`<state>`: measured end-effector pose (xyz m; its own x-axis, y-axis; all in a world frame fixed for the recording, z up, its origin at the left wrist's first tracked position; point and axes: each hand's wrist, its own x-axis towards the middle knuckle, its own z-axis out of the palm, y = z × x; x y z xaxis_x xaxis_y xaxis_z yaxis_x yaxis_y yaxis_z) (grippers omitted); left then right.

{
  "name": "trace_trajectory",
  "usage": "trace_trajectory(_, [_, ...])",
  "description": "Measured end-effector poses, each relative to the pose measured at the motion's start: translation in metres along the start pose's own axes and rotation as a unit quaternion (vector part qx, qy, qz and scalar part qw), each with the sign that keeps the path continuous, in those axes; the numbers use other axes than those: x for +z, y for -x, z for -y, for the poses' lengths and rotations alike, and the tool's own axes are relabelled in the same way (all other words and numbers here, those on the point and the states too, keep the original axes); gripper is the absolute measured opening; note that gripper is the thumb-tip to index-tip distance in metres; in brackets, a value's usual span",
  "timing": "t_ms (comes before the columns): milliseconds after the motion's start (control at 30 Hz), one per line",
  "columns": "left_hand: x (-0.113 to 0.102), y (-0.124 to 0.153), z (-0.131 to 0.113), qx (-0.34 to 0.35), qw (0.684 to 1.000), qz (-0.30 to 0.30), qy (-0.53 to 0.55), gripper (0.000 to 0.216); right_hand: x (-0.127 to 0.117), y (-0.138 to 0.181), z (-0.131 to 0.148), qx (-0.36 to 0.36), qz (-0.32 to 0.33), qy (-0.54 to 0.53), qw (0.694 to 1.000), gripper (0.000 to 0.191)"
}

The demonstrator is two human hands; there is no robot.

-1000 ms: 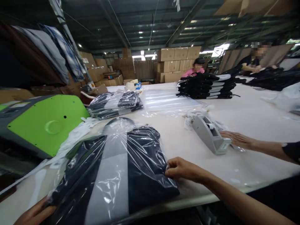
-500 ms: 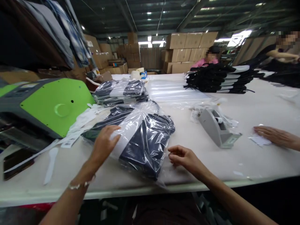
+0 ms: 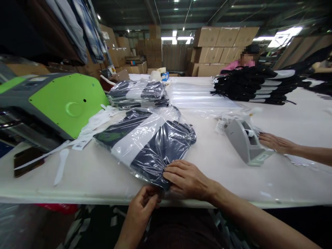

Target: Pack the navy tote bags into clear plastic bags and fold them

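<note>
right hand [image 3: 190, 178], narrow, touching the near corner of a plastic-bagged dark garment [image 3: 149, 147] lying just beyond it; left hand [image 3: 144, 205], curled, beside that corner; whether either grips cannot be told.

Left of the one dispenser [image 3: 237, 141], you have two hands [image 3: 188, 180] and one bagged garment [image 3: 149, 140], with one machine [image 3: 68, 100] and one phone [image 3: 27, 159] farther left. Just right of it is one co-worker's hand [image 3: 276, 142].
</note>
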<state>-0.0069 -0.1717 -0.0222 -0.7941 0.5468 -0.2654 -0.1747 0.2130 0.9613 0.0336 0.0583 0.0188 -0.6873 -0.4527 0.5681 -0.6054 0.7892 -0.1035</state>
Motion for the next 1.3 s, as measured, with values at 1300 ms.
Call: trace_trajectory(1300, [0.022,-0.015,-0.031,-0.055,0.933,-0.013,0.355,0.038,0.024,-0.004,0.013,0.009,-0.094,-0.070,0.993,0.017])
